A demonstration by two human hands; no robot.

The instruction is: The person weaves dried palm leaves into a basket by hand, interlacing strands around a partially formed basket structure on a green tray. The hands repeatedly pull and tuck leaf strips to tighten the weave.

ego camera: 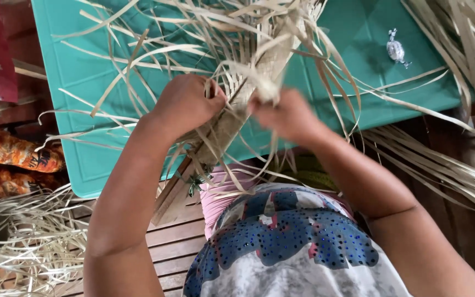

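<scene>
A half-woven piece of pale dried leaf strips (232, 118) stands on edge in front of me, with many loose strip ends fanning out above it. My left hand (185, 104) is closed around its left side. My right hand (284, 113) pinches a folded strip at the top of the weave, blurred by motion. Both hands meet over the near edge of a teal plastic table (358, 104). My patterned shirt fills the bottom of the view.
A small silver-wrapped sweet (396, 50) lies on the table at the far right. Loose bundles of strips hang at the right (457, 170) and lie at the lower left (23, 236). Orange patterned fabric (12, 154) sits left, over a wooden slatted floor (177, 242).
</scene>
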